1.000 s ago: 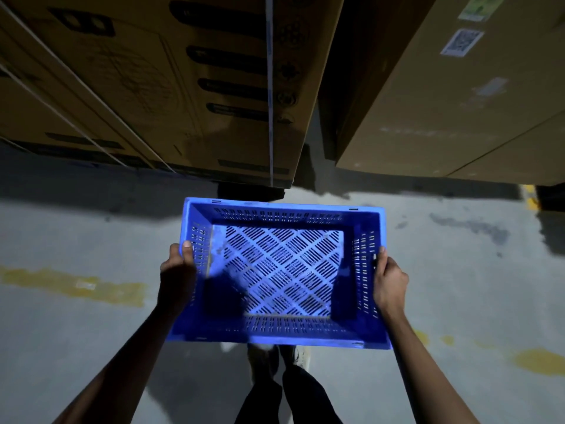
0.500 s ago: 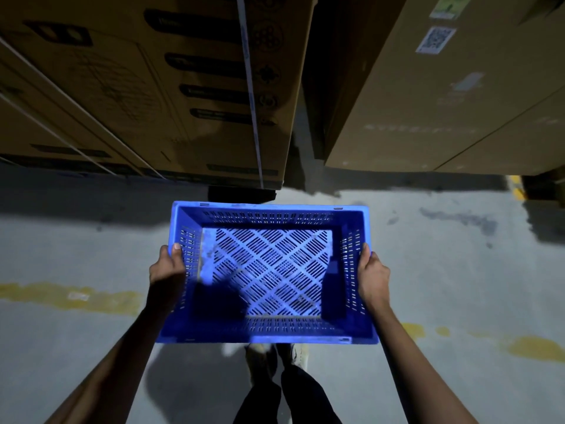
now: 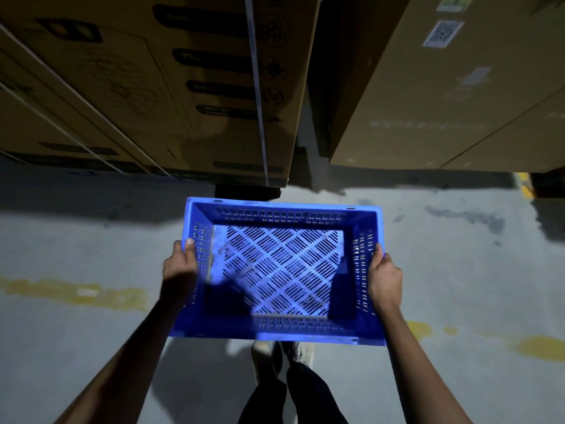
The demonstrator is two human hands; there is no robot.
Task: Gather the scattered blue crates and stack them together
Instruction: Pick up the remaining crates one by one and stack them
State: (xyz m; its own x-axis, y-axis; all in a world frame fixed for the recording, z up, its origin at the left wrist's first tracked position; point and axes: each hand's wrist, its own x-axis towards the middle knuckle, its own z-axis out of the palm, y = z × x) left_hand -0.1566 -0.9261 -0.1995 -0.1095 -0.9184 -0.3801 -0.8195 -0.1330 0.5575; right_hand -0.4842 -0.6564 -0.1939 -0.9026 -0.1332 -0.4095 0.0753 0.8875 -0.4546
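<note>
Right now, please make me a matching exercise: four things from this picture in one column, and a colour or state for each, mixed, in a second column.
Things:
1. crate
2. cardboard boxes
3. floor line
4. left hand

States:
A. worn yellow paint
B. blue, empty, held in the air
C. brown, standing behind the crate
D. gripping the crate's side wall

Pairs: 1-B, 2-C, 3-A, 4-D. The right hand grips the opposite wall.

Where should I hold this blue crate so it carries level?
Grip the blue crate by its two short end walls, coming in from the outer sides, as the left hand and right hand do now. The rim there gives a lip for thumbs, and opposite holds balance its open, empty body.
</note>
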